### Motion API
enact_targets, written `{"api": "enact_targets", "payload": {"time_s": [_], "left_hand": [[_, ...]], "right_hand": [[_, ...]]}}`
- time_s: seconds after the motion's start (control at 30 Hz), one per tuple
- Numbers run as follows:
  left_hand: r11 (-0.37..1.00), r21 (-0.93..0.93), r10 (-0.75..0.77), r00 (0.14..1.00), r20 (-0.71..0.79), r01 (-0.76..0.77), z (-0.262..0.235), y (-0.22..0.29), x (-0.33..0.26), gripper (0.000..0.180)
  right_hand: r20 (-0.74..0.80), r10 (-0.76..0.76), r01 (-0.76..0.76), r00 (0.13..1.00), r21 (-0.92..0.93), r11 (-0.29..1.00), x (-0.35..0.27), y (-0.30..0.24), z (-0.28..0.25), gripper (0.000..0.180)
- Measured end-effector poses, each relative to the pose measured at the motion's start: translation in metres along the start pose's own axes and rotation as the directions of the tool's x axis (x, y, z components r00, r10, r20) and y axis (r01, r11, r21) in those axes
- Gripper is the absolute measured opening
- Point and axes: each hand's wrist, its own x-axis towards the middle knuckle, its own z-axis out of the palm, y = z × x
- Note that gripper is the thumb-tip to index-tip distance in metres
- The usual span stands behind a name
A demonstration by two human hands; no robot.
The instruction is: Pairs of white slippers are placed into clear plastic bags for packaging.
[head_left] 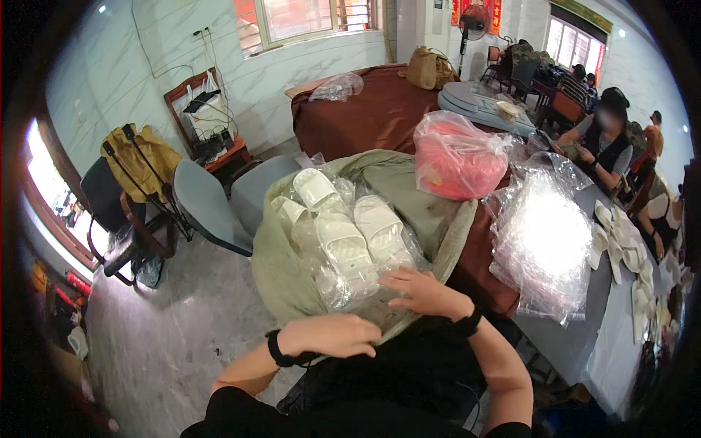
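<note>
White, textured slide slippers (345, 241) in clear plastic wrapping (414, 252), inside a wide-mouthed, grey-green cloth sack (276, 274); just beyond the bare right hand (425, 293), loosely spread, and left hand (328, 336), curved by the near rim. Cannot tell the latter's grip.

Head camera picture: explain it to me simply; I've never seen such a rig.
There is no machine, just a person's bare left hand and right hand. A fisheye camera on the head looks down at them, so straight edges bend. Both hands are at the near side of an open green sack holding white slippers in clear plastic; whether either grips anything is unclear. To the right, a grey table bears more white footwear, near clear plastic bags.
</note>
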Motion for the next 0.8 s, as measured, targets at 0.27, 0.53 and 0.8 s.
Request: {"api": "enact_targets", "payload": {"time_s": [0.27,0.53,0.8], "left_hand": [[0.776,0.492,-0.36,0.918,-0.167,0.394,-0.094,-0.077,0.046,0.09],[0.585,0.621,-0.684,0.729,0.031,0.522,-0.057,-0.096,0.122,0.128],[0.398,0.703,-0.63,0.733,-0.258,0.59,0.015,-0.15,0.154,0.075]], "right_hand": [[0.068,-0.104,0.111,0.992,-0.116,0.987,-0.075,-0.011,0.001,0.048],[-0.405,-0.386,0.303,0.829,-0.254,0.918,-0.069,-0.023,0.001,0.01],[-0.471,-0.532,0.54,0.704,-0.132,0.832,-0.08,-0.041,-0.015,0.016]]}}
